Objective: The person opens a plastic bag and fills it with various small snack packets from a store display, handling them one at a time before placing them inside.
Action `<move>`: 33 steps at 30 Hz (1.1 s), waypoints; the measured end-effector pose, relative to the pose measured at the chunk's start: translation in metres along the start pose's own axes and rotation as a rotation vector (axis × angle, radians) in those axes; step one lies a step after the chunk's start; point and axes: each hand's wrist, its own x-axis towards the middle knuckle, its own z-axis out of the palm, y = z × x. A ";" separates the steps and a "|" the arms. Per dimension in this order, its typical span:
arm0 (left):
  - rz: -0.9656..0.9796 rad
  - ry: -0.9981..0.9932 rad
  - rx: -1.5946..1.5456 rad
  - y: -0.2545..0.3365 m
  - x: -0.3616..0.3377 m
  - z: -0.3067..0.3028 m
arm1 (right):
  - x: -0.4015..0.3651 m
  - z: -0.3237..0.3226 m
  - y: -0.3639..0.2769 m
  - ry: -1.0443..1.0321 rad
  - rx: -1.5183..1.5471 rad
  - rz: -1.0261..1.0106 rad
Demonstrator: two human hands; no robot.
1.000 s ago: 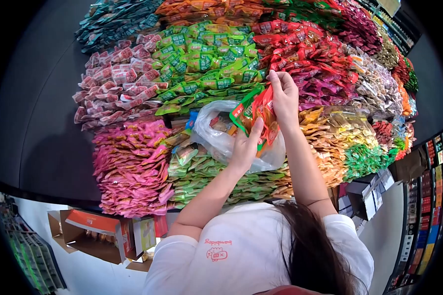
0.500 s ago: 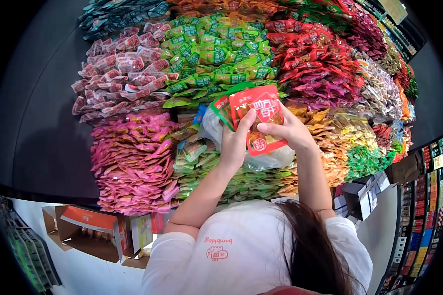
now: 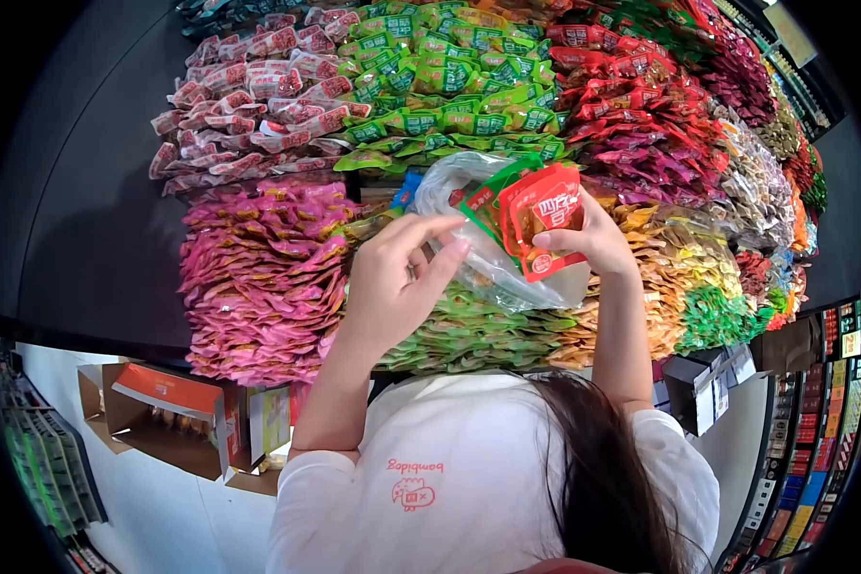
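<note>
My right hand (image 3: 598, 237) grips several snack packets, a red packet (image 3: 549, 212) in front and a green one (image 3: 488, 206) behind it. A clear plastic bag (image 3: 507, 280) hangs behind and below the packets. To the left, my left hand (image 3: 407, 277) has its fingers curved and its thumb apart from the index finger, with nothing visible between them. Its fingertips are close to the bag's left side, and I cannot tell whether they touch it.
Pink packets (image 3: 258, 277) lie at the left, bright green packets (image 3: 450, 72) at the back, and red packets (image 3: 631, 105) beyond my right hand. An open cardboard box (image 3: 167, 435) stands below the table's front edge at the left.
My left hand has let go of the packets and moved left and down. The packets have shifted right in my right hand, and more of the plastic bag shows.
</note>
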 end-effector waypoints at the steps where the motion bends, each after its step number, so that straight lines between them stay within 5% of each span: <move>1: -0.018 -0.051 -0.031 -0.004 -0.005 -0.001 | 0.002 -0.004 0.000 0.007 -0.166 0.014; 4: -0.035 -0.148 0.047 -0.008 -0.014 0.010 | 0.007 -0.003 -0.003 0.011 -0.273 0.067; 6: 0.267 -0.118 0.337 -0.027 -0.019 0.026 | 0.011 -0.003 -0.002 0.035 -0.388 -0.009; 7: 0.158 -0.226 0.340 -0.031 -0.022 0.028 | 0.011 0.000 -0.004 0.057 -0.415 -0.039; 12: 0.193 -0.122 0.308 -0.051 -0.024 0.031 | 0.015 0.006 -0.012 0.195 -0.556 -0.208; 16: 0.228 0.013 0.216 -0.045 -0.022 0.026 | 0.012 0.011 -0.016 0.008 -0.375 -0.142; 18: 0.243 0.039 0.216 -0.041 -0.022 0.024 | 0.016 0.009 -0.020 -0.178 -0.637 0.129; 20: 0.261 0.066 0.216 -0.041 -0.023 0.023 | 0.025 -0.002 -0.002 -0.132 -0.854 0.137; 22: 0.321 0.063 0.211 -0.044 -0.022 0.021 | 0.030 -0.001 0.001 -0.022 -1.048 -0.244; 27: 0.424 0.048 0.225 -0.036 -0.026 0.017 | 0.013 0.008 -0.004 -0.039 -1.174 -0.429; 30: 0.413 0.053 0.222 -0.048 -0.027 0.020 | -0.002 0.022 0.003 -0.161 -1.333 -0.427; 33: 0.388 0.052 0.203 -0.055 -0.027 0.024 | -0.003 0.006 0.012 -0.004 -1.359 -0.285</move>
